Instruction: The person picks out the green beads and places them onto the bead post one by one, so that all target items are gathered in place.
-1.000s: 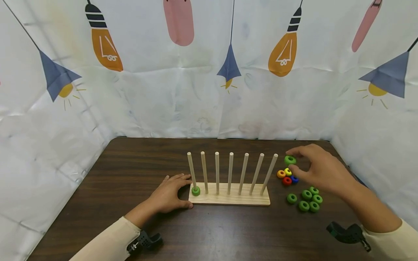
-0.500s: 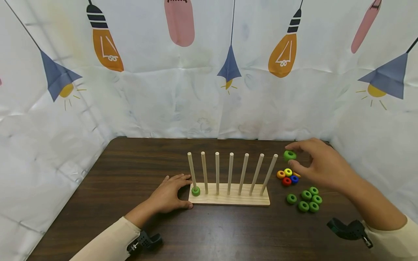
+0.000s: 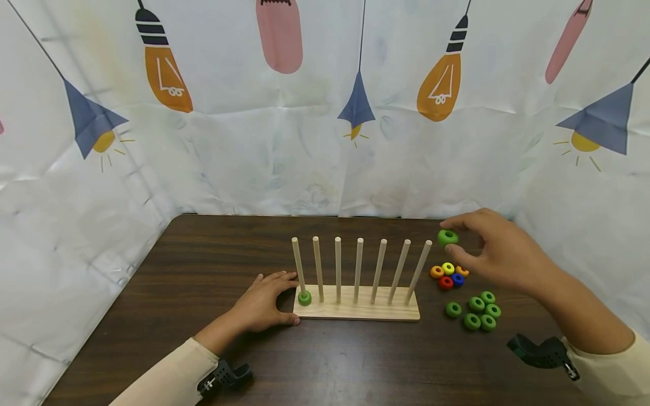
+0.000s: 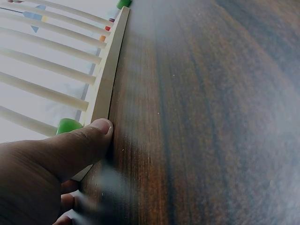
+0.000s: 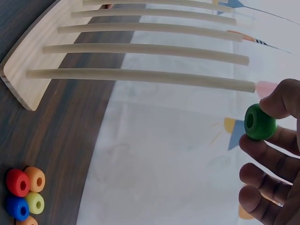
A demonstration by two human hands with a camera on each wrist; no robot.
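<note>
A pale wooden peg board (image 3: pixel 355 310) with several upright pegs stands on the dark table. My left hand (image 3: pixel 266 301) grips its left end, thumb along the front edge and fingers at the far side; the left wrist view shows the thumb (image 4: pixel 86 140) against that edge. Green shows at the foot of the leftmost peg, where a bead (image 3: pixel 304 298) sits. To the right of the board and raised above the table, my right hand (image 3: pixel 500 251) pinches a green bead (image 5: pixel 259 123) between thumb and fingers. This bead is near the rightmost peg's top, apart from it.
Several loose green beads (image 3: pixel 476 304) lie right of the board. Behind them is a cluster of beads in red (image 3: pixel 446 283), blue (image 3: pixel 457 279), yellow (image 3: pixel 448 269) and orange (image 3: pixel 437 272). A patterned white cloth (image 3: pixel 325 163) hangs behind the table (image 3: pixel 345 361).
My right hand has lifted the green bead higher and shifted slightly left toward the pegs, uncovering an orange bead in the cluster. The left hand and the board have stayed put.
</note>
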